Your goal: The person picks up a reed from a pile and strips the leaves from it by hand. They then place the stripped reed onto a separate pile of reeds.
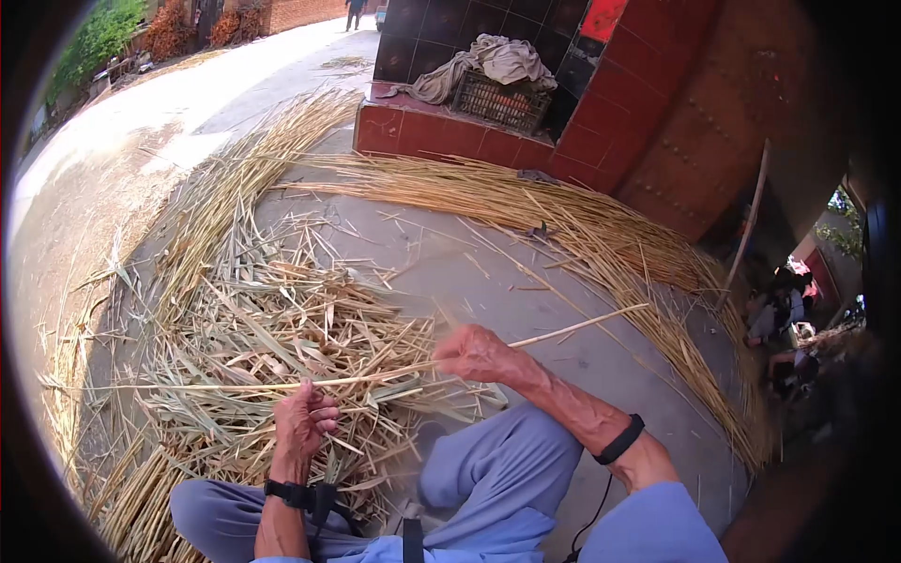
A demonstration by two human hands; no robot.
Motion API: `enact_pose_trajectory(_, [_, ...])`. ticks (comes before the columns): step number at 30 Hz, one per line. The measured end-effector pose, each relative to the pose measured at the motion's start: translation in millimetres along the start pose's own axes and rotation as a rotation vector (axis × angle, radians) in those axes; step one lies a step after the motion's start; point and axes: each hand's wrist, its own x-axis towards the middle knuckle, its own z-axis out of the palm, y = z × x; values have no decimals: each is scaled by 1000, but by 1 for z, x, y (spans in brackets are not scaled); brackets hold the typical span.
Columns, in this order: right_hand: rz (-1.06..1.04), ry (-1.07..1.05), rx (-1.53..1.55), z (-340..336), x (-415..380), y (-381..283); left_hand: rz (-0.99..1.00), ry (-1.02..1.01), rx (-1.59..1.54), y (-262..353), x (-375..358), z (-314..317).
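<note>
A long pale reed stalk (582,325) lies nearly level across the view, in front of my knees. My left hand (306,419) is closed on it left of the middle, thumb on top and fingers curled. Further right, my right hand (469,355) is wrapped round the same stalk, its fingers blurred by motion. The stalk's thin end reaches far left, and its bare end rises to the right. Beneath it spreads a heap of dry leaves and stripped husks (272,328).
Long bundled stalks (488,192) curve from the left round to the right. A black crate (502,101) with cloth (514,62) stands on a red-tiled ledge (422,131). A stick (748,220) leans at the right. A person (355,13) stands far back; others are dimly seen at the right.
</note>
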Motion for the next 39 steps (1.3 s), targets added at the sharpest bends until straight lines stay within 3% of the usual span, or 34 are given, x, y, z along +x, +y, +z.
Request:
enact_pose_trajectory(4, [-104,3,-3,7,4,17,54,-44,-216,1,8,-1])
enact_pose_trajectory(10, [-156,-17,49,13,8,28,88,-106,-159,-1,4,6])
enact_pose_trajectory(15, [-101,85,-27,-5,-6,2,208,53,-221,3,19,-4])
enact_pose_trajectory(20, [83,-45,-165,-13,-8,9,365,330,-197,27,38,-46])
enact_pose_trajectory(22, [94,-3,-48,-14,-9,10,389,260,-254,19,37,-37])
enact_pose_trajectory(25, [110,-133,94,-8,-2,17,220,-19,-133,-8,21,-6])
enact_pose_trajectory(26, [82,-118,61,-5,0,18,95,-123,-185,-20,21,-1])
enact_pose_trajectory(28, [29,-90,-3,3,4,20,67,-281,-327,-24,15,5])
enact_pose_trajectory(30, [97,-150,143,8,4,22,150,-254,-392,-16,15,8])
enact_pose_trajectory(34, [120,-188,205,9,8,23,98,-306,-490,-4,7,8])
enact_pose_trajectory(38, [56,-227,154,15,10,13,127,-277,-207,-15,0,19])
enact_pose_trajectory(39, [49,-246,138,16,11,9,145,-257,-258,-19,1,21])
